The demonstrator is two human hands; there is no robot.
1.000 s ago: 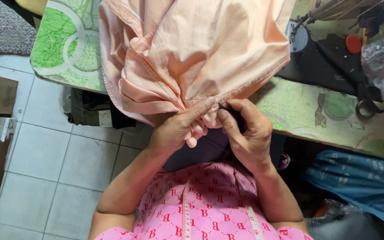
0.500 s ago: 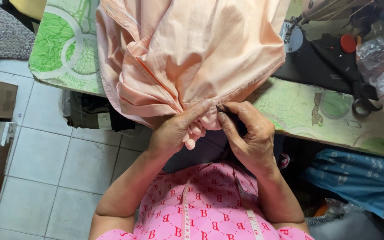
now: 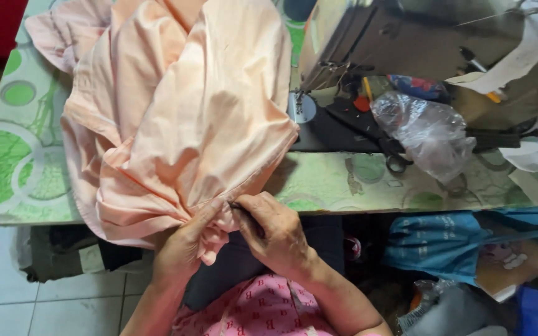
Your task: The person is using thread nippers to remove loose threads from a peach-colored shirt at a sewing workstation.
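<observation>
The peach cloth (image 3: 182, 124) lies bunched across the table (image 3: 7, 180), its lower edge hanging over the near side. There the left hand (image 3: 185, 246) and right hand (image 3: 275, 230) meet, both pinching its gathered hem between closed fingers.

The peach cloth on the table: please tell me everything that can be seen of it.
The peach cloth is a large piece of thin, plain woven fabric, pale peach, wrinkled and folded in many layers. It lies heaped on the green patterned table and hangs over the near edge. A stitched hem shows along some edges. Its right side reaches the sewing machine near the needle. At the near edge it is gathered into a bunch, which the left hand and the right hand pinch together.
</observation>
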